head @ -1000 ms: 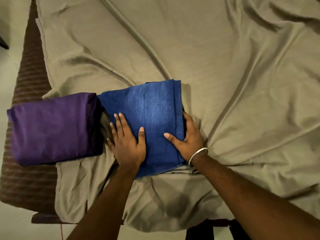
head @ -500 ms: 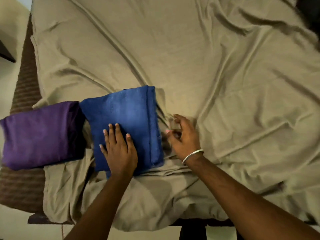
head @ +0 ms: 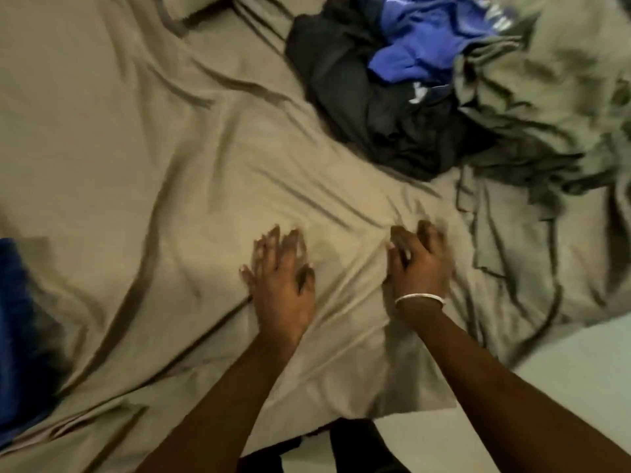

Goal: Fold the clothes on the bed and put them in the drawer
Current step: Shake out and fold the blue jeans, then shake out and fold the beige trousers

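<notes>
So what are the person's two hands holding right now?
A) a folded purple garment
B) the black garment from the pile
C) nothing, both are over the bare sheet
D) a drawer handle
C: the left hand and right hand are spread over the tan bed sheet with nothing in them, while the pile of unfolded clothes lies untouched farther up the bed.

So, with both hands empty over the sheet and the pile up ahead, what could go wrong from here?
1. The dark garment, the blue garment and an olive one lie tangled, so pulling one may drag the others along.
2. The folded blue piece sits at the bed's left edge and might slide off.
3. The left hand and right hand are over a rumpled sheet, a poor folding surface.
</notes>
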Action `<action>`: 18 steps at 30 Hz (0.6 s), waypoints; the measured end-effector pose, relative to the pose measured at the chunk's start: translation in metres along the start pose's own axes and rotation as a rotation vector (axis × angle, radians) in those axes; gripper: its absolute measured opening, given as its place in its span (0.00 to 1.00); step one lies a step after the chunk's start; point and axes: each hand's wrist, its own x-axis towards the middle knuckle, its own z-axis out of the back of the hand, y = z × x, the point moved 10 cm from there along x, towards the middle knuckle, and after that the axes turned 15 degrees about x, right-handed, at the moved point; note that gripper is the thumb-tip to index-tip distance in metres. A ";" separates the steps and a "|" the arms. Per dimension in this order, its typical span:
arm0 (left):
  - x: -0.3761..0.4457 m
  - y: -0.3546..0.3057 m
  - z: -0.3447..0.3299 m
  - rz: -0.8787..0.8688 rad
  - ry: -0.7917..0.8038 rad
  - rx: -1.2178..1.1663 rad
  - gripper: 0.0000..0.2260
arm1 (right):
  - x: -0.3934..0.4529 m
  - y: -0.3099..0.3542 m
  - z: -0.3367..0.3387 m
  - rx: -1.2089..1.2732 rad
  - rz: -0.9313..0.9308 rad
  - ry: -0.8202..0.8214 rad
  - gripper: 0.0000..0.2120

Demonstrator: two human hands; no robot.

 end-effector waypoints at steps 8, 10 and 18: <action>0.016 -0.138 -0.107 -0.031 0.417 0.338 0.58 | 0.031 -0.027 0.069 0.197 -0.058 -0.052 0.10; 0.020 -0.139 -0.112 0.028 0.428 0.392 0.61 | 0.046 -0.027 0.098 -0.059 -0.001 -0.156 0.14; 0.021 -0.137 -0.119 0.073 0.416 0.453 0.65 | 0.087 -0.081 0.148 -0.015 -0.260 -0.252 0.11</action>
